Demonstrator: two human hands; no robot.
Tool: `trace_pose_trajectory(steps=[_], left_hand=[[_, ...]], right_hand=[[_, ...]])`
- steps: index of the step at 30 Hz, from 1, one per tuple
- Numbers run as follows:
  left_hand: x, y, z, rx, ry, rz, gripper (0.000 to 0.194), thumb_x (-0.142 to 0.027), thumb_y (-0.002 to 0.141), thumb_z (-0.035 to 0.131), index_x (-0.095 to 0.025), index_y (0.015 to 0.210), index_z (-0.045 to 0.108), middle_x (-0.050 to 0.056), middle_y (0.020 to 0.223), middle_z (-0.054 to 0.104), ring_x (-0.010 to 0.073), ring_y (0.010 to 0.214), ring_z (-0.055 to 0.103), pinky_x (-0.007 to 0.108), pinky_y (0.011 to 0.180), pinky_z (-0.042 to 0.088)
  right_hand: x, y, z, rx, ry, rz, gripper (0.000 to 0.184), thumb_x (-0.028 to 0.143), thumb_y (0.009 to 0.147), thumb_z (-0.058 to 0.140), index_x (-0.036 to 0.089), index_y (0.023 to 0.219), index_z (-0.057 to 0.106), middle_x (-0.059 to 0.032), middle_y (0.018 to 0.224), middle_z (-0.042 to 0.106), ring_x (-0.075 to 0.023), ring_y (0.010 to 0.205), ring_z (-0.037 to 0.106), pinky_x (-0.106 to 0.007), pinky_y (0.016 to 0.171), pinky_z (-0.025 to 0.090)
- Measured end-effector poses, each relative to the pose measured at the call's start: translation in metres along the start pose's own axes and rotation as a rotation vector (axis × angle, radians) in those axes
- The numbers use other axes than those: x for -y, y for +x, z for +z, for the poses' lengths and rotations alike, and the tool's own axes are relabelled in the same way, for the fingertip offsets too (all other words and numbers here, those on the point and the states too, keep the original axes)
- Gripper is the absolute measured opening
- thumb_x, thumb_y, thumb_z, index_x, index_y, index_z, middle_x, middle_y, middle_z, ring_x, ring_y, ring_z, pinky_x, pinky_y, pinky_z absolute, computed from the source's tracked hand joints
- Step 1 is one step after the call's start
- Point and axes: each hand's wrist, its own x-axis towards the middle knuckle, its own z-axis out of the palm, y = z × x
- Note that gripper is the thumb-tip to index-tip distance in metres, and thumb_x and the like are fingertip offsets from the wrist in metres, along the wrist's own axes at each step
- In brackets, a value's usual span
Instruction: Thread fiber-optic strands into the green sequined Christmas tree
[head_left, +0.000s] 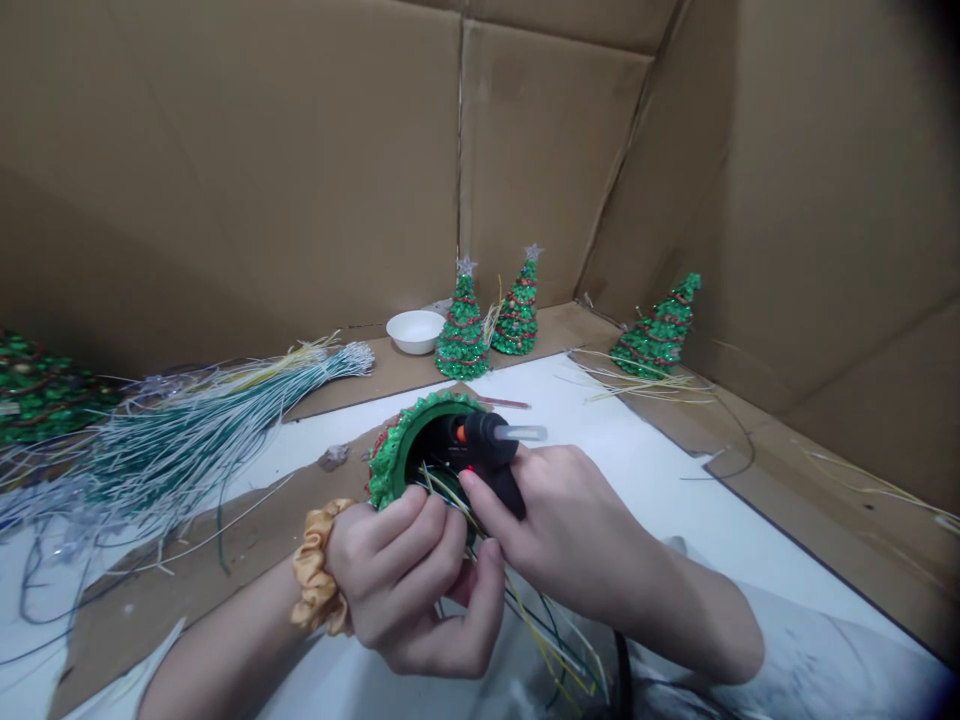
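My left hand (pixel 412 575), a yellow scrunchie on its wrist, is closed around a green glittery Christmas tree (pixel 397 445) tipped so its hollow base faces me, with thin yellow and green wires (pixel 555 645) trailing out of it. My right hand (pixel 562 525) grips a black glue gun (pixel 487 450) whose nozzle points into the tree's open base. A clear glue stick (pixel 521 433) juts from the back of the gun.
A large bundle of green and white wires (pixel 210 415) lies at the left. A white bowl (pixel 415 330) and two upright finished trees (pixel 487 320) stand at the back; another tree (pixel 658 330) leans at right. Cardboard walls (pixel 300 150) enclose the white table (pixel 660 470).
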Motion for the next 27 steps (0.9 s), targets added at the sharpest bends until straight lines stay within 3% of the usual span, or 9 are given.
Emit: trace_pose_trajectory(steps=[5,11,24,27], left_hand=[[-0.007,-0.007,0.001,-0.027,0.030,-0.079,0.019,-0.006,0.059,0.063,-0.022,0.065,0.054,0.001,0.053,0.060,0.0188,0.055,0.058,0.035,0.048,0.053],[-0.002,-0.008,-0.002,0.033,0.016,0.008,0.018,-0.007,0.060,0.063,-0.022,0.063,0.054,0.001,0.054,0.060,0.0188,0.055,0.059,0.034,0.047,0.053],[0.005,0.000,-0.006,0.086,-0.001,0.056,0.018,-0.006,0.061,0.063,-0.021,0.064,0.054,0.000,0.052,0.062,0.0179,0.053,0.059,0.032,0.046,0.053],[0.005,0.002,-0.004,0.039,-0.004,0.045,0.017,-0.006,0.062,0.062,-0.021,0.066,0.055,0.000,0.048,0.061,0.0175,0.049,0.058,0.031,0.043,0.052]], right_hand=[[0.000,-0.001,0.000,0.013,-0.003,0.005,0.037,0.040,0.086,0.035,0.014,0.071,0.058,-0.0088,0.066,0.064,-0.0228,0.062,0.059,-0.030,0.056,0.031],[0.000,-0.002,0.000,-0.018,-0.009,0.001,0.038,0.040,0.086,0.034,0.015,0.068,0.057,-0.0086,0.064,0.064,-0.0233,0.061,0.060,-0.030,0.055,0.031],[-0.001,-0.002,0.001,-0.064,0.021,-0.010,0.035,0.038,0.086,0.038,0.013,0.072,0.059,-0.0091,0.065,0.065,-0.0203,0.059,0.060,-0.028,0.054,0.033],[-0.002,-0.003,0.000,-0.050,0.040,-0.011,0.036,0.039,0.086,0.037,0.013,0.075,0.059,-0.0097,0.066,0.065,-0.0208,0.060,0.061,-0.028,0.055,0.034]])
